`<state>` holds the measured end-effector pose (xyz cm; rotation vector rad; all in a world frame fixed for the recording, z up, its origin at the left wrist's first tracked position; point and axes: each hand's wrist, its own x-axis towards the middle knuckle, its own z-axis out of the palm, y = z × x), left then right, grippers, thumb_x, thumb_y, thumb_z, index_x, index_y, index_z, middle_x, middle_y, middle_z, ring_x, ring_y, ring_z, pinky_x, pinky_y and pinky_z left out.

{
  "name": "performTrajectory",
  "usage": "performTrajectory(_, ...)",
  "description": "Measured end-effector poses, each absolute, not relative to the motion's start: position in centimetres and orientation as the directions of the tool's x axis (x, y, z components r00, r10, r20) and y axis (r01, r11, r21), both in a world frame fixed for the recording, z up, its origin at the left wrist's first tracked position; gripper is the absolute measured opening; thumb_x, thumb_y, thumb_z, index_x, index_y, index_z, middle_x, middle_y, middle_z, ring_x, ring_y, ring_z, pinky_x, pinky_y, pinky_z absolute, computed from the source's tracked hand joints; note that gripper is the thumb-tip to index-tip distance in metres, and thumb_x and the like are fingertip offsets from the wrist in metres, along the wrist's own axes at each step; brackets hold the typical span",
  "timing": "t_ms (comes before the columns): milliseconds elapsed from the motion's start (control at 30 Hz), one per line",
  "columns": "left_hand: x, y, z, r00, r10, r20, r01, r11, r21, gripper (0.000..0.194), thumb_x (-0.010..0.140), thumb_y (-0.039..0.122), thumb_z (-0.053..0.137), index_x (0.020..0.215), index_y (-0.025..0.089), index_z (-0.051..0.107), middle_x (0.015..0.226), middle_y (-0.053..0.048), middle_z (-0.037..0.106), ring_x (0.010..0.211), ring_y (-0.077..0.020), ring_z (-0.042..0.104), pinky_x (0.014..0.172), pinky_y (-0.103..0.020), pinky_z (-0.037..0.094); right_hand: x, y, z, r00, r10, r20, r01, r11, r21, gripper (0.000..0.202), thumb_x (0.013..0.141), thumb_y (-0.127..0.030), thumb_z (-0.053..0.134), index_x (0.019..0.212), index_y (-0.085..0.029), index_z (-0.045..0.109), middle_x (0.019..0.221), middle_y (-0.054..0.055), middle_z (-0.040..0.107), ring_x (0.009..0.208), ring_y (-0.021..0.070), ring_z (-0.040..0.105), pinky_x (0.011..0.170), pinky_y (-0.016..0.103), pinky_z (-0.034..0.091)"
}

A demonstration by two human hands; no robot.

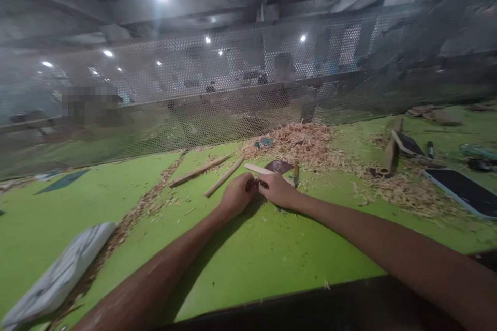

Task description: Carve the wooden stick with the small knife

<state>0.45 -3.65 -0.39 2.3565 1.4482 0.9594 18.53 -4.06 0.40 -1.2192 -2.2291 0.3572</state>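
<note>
My left hand (236, 194) and my right hand (280, 190) meet fingertip to fingertip just above the green tabletop (248, 269). Both are closed in a pinch; a tiny dark bit shows between them, too small to name. Just behind the right hand lies a pale, smooth wooden stick (257, 168), partly covered by that hand. Close to it are a dark brown sheet (278, 166) and a small tool with a yellowish handle (296, 171). Left of my hands, a rounded wooden stick (224, 177) and a rougher, longer one (200, 171) lie flat.
Wood shavings (306, 139) are heaped at the back against a perforated metal screen (217, 93). A phone (464, 191), a dark block (407, 143) and a black marker (430, 149) lie at right. At left are a white wrapped bundle (64, 269) and a dark green sheet (64, 181).
</note>
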Motion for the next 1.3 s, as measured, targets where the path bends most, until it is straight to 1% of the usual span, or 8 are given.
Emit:
performTrajectory(133,0.4,-3.61,-0.39,0.295,0.861,0.415,0.721,-0.485,0.495,0.012,0.084,0.007,0.064,0.079,0.017,0.062,0.075,0.0,0.062,0.069,-0.0156,0.051,0.064,-0.025,0.033,18.51,-4.04,0.26,-0.384,0.852,0.355,0.699,0.52,-0.492,0.015,0.097,-0.015,0.058,0.09,-0.014,0.071,0.083,0.006,0.067,0.071,0.0141,0.054,0.064,0.025,0.034)
performTrajectory(300,0.34,-3.61,-0.47,0.308,0.852,0.423,0.702,-0.504,0.503,0.008,0.087,0.01,0.064,0.085,0.017,0.064,0.081,-0.002,0.068,0.071,-0.016,0.055,0.064,-0.025,0.036,18.47,-3.9,-0.06,-0.368,0.864,0.343,0.703,0.5,-0.506,0.019,0.101,-0.017,0.054,0.092,-0.013,0.071,0.084,0.007,0.067,0.067,0.0123,0.051,0.06,0.025,0.033)
performTrajectory(467,0.28,-3.57,-0.66,0.317,0.843,0.434,0.696,-0.518,0.497,0.01,0.085,0.008,0.066,0.083,0.017,0.064,0.079,-0.001,0.067,0.071,-0.0159,0.055,0.065,-0.025,0.037,18.48,-3.94,0.31,-0.382,0.867,0.319,0.709,0.497,-0.5,0.017,0.099,-0.014,0.055,0.088,-0.013,0.069,0.086,0.007,0.068,0.07,0.0135,0.054,0.064,0.026,0.037)
performTrajectory(600,0.23,-3.5,-0.82,0.301,0.845,0.442,0.698,-0.511,0.501,0.01,0.083,0.007,0.067,0.083,0.017,0.064,0.077,-0.001,0.066,0.07,-0.0157,0.054,0.065,-0.025,0.036,18.51,-4.03,0.48,-0.424,0.834,0.354,0.686,0.551,-0.475,0.016,0.097,-0.013,0.057,0.087,-0.013,0.069,0.086,0.007,0.068,0.075,0.0147,0.056,0.068,0.027,0.038)
performTrajectory(733,0.2,-3.47,-0.95,0.298,0.84,0.453,0.703,-0.514,0.492,0.009,0.084,0.009,0.067,0.082,0.017,0.065,0.077,-0.001,0.065,0.07,-0.0158,0.053,0.065,-0.025,0.035,18.53,-4.08,0.39,-0.437,0.822,0.365,0.672,0.568,-0.475,0.013,0.095,-0.013,0.059,0.089,-0.013,0.07,0.082,0.005,0.067,0.073,0.0143,0.055,0.067,0.026,0.037)
performTrajectory(933,0.23,-3.61,-0.81,0.301,0.833,0.463,0.704,-0.522,0.481,0.007,0.085,0.012,0.066,0.081,0.018,0.065,0.074,0.0,0.062,0.068,-0.0155,0.051,0.064,-0.025,0.033,18.52,-4.05,0.3,-0.44,0.822,0.363,0.678,0.569,-0.466,0.013,0.095,-0.014,0.06,0.09,-0.014,0.071,0.082,0.006,0.067,0.072,0.0142,0.055,0.066,0.025,0.037)
performTrajectory(1133,0.23,-3.68,-0.67,0.326,0.831,0.451,0.694,-0.535,0.483,0.006,0.086,0.013,0.064,0.082,0.018,0.064,0.077,-0.001,0.065,0.07,-0.0158,0.055,0.065,-0.025,0.036,18.39,-4.0,0.26,-0.378,0.859,0.347,0.722,0.508,-0.471,0.014,0.096,-0.015,0.058,0.089,-0.014,0.07,0.085,0.007,0.07,0.072,0.014,0.055,0.065,0.025,0.037)
performTrajectory(1300,0.22,-3.71,-0.63,0.343,0.821,0.457,0.692,-0.55,0.468,0.008,0.085,0.011,0.063,0.08,0.018,0.063,0.076,-0.001,0.065,0.07,-0.0157,0.055,0.065,-0.025,0.036,18.47,-4.03,0.37,-0.406,0.849,0.34,0.711,0.527,-0.467,0.014,0.096,-0.014,0.058,0.084,-0.015,0.067,0.083,0.006,0.068,0.073,0.0143,0.055,0.065,0.026,0.036)
